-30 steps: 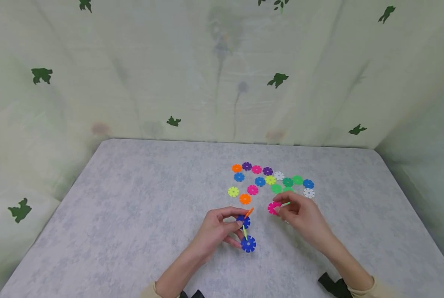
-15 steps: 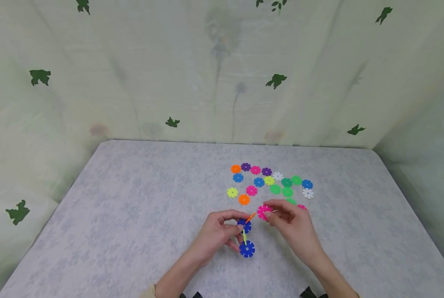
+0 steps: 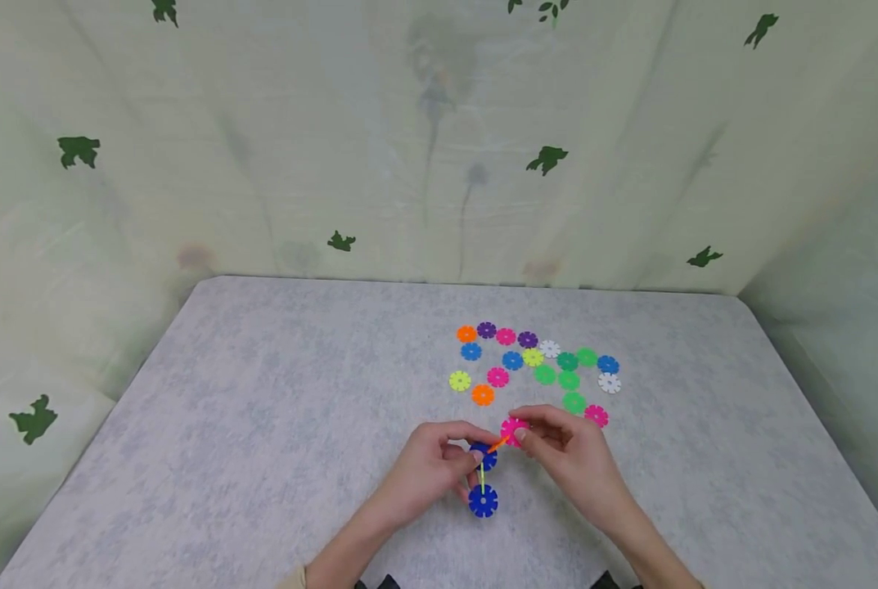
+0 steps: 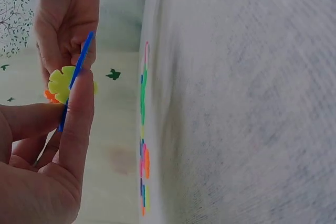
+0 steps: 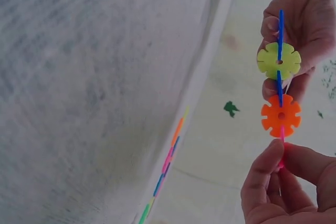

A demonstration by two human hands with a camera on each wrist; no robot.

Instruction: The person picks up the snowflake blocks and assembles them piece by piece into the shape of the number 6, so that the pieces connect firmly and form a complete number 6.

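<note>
My left hand (image 3: pixel 433 473) pinches the upper dark blue notched disc (image 3: pixel 487 456) of a small linked chain. Below it a yellow disc (image 5: pixel 279 61), edge-on in the head view, joins a second dark blue disc (image 3: pixel 483 501). An orange disc (image 5: pixel 281 116) is slotted to the upper blue one. Between thumb and fingers my right hand (image 3: pixel 573 462) pinches a pink disc (image 3: pixel 512 430), whose edge meets the orange disc's rim in the right wrist view. How deep the slots engage cannot be told. The chain is held above the table.
Several loose notched discs lie flat beyond the hands, among them an orange disc (image 3: pixel 483 395), a green disc (image 3: pixel 574 402) and a pink one (image 3: pixel 596 415). They rest on a grey table (image 3: pixel 276 393) with a patterned cloth wall (image 3: pixel 299 147) behind it.
My right hand has carried the pink disc leftward and toward me, from apart to touching the orange disc. My left hand keeps its grip, and the chain has lowered slightly in the head view.
</note>
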